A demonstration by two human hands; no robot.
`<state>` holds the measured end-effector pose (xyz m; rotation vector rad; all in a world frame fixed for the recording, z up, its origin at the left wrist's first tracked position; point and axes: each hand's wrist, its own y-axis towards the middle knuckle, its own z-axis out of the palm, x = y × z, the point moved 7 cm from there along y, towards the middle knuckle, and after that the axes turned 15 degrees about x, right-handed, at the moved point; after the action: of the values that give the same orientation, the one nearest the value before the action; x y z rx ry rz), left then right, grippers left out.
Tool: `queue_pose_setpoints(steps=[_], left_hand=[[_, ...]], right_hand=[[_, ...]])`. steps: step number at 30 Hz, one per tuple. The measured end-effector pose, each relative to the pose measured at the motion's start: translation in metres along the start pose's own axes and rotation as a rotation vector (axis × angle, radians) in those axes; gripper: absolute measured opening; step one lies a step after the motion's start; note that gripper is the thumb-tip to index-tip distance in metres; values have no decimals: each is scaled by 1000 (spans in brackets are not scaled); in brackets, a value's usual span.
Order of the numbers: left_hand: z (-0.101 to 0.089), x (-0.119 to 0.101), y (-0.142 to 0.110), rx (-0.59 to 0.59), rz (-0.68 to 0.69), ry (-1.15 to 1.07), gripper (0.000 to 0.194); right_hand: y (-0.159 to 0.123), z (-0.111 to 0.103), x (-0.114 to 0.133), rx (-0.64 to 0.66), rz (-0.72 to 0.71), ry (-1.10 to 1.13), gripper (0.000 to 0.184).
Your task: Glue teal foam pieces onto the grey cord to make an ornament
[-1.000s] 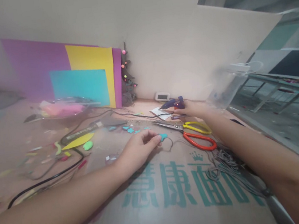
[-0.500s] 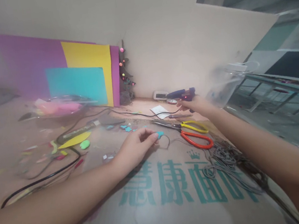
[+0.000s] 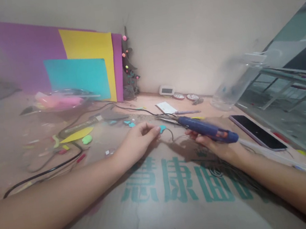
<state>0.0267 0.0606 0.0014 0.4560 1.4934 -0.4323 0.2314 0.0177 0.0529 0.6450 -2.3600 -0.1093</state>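
Observation:
Between the thumb and fingers of my left hand (image 3: 143, 141) is a small teal foam piece (image 3: 162, 129). A thin dark cord (image 3: 172, 134) curls out from its right side. My right hand (image 3: 218, 147) is wrapped round a blue hot glue gun (image 3: 202, 127), whose front end points left towards the foam piece, a short gap away. Behind the glue gun lie scissors (image 3: 167, 119), their handles mostly hidden. Several loose teal bits (image 3: 129, 123) rest beyond my left hand.
A phone (image 3: 258, 130) lies at the right, near a clear plastic container (image 3: 226, 86). Coloured sheets (image 3: 80, 77) lean on the back wall. A black cable (image 3: 44, 170), a yellow leaf-shaped piece (image 3: 77, 135) and a green piece (image 3: 86, 139) are on the left. A small white device (image 3: 166, 90) stands at the back.
My right hand has brought the glue gun from the back of the table towards me, close to the teal foam piece. My left hand keeps its pinch in nearly the same place.

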Motion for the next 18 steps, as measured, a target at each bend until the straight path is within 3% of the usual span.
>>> queue_pose_setpoints(steps=[13, 18], left_hand=[[1, -1, 1, -19, 12, -42, 19], [1, -3, -1, -27, -3, 35, 18]], right_hand=[[1, 5, 2, -1, 14, -139, 17], [2, 8, 5, 4, 49, -174, 22]])
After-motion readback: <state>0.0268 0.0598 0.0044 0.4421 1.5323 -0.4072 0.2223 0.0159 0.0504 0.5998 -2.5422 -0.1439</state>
